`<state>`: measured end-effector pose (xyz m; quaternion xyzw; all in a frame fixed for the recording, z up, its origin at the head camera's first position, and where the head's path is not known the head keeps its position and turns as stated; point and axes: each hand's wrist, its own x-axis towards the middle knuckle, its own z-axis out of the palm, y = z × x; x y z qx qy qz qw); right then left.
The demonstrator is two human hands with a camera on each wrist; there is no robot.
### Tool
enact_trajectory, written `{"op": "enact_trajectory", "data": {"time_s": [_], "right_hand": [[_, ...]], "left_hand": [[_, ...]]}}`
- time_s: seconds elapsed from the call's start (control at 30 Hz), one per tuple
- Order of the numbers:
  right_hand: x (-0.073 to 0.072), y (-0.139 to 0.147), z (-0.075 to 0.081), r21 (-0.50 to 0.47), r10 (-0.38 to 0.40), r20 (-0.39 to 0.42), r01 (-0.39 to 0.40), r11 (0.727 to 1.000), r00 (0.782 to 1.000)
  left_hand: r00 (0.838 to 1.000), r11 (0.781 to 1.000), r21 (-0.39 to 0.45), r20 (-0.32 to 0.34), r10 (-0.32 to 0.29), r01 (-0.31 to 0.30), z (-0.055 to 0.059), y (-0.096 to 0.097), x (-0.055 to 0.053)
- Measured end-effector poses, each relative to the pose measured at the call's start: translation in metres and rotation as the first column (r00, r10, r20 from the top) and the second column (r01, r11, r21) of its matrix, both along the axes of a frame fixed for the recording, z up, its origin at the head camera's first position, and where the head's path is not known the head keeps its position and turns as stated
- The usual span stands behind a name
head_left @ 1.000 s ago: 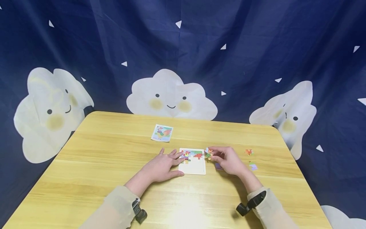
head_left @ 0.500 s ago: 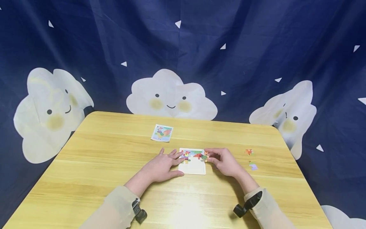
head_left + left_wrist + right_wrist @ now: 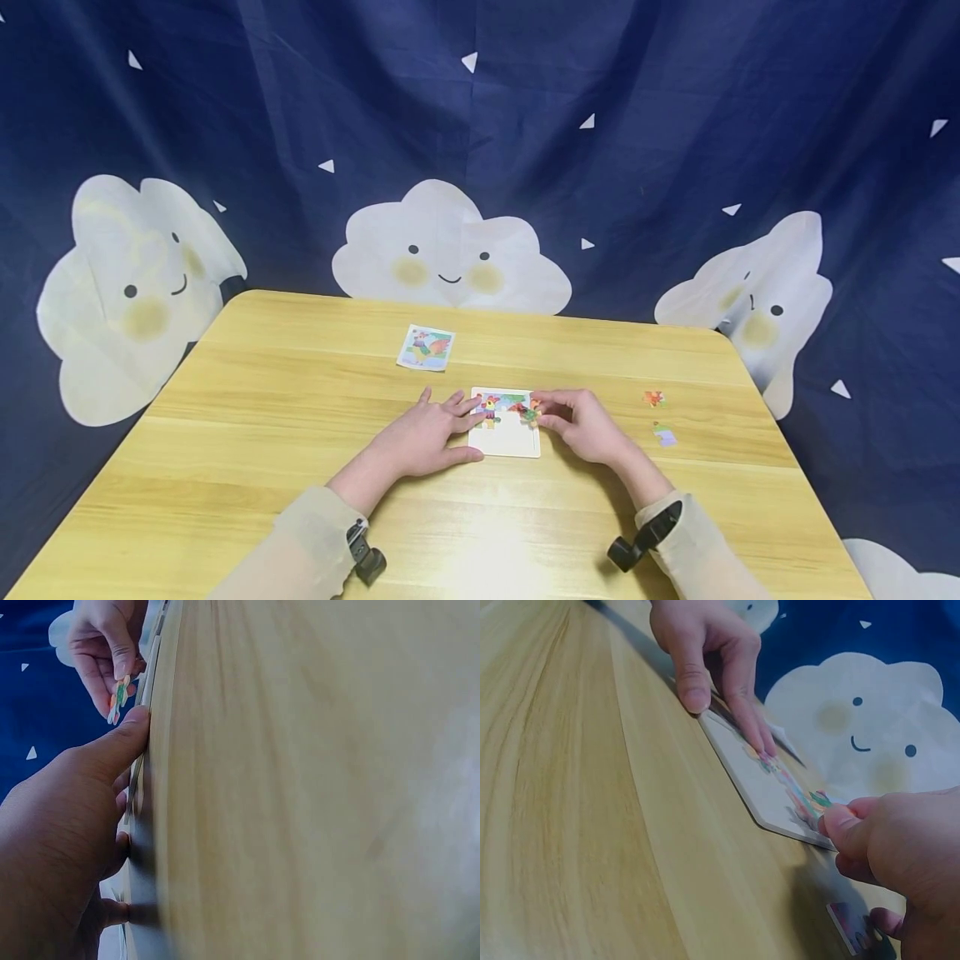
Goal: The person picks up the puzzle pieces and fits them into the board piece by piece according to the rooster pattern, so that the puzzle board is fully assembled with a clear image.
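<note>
A: Where is the board seen in the head view?
B: The square white puzzle board [image 3: 512,442] is seen just below the middle of the frame, laid flat on the pale yellow wooden table [image 3: 225,417]. Its upper part is filled by brightly printed fitted pieces [image 3: 512,402]; its lower part is shown white.

A: And the hands?
B: The board's left edge is overlapped by the left hand [image 3: 423,437], its fingers spread and nothing gripped. At the right edge, a small green-and-orange jigsaw piece [image 3: 533,414] is pinched by the right hand [image 3: 588,427]. Whether the board is touched by that piece cannot be told.

A: What room is there?
B: Between the board and the frame's bottom, a broad band of wood is seen. At upper centre-left, a square rooster picture card [image 3: 426,347] is set apart from the board. Right of centre, a red-orange piece [image 3: 653,399] and a green-and-lilac piece [image 3: 663,434] are placed well clear of its rim.

A: The left wrist view?
B: At upper left, the board is seen edge-on, its rim touched by the left thumb. The pinched piece is shown tilted, just above that thumb.

A: The right wrist view?
B: A rounded board corner is shown near the centre. At lower right, below the right hand, a purple piece [image 3: 846,927] is partly hidden by fingers.
</note>
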<state>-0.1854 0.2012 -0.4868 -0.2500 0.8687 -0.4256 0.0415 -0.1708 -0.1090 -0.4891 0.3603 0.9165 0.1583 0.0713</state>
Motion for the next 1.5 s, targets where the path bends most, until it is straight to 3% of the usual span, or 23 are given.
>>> {"op": "enact_trajectory", "data": {"time_s": [1.13,1.5], "right_hand": [[0.006,-0.038,0.001,0.117,0.025,0.003,-0.025,0.993,1.000],[0.007,-0.039,0.005,0.182,0.052,-0.038,-0.044,0.982,0.998]], "left_hand": [[1.000,1.000,0.005,0.010,0.016,-0.016,0.001,0.000,0.002],[1.000,1.000,0.000,0.008,0.016,-0.016,0.002,0.000,0.002]]}}
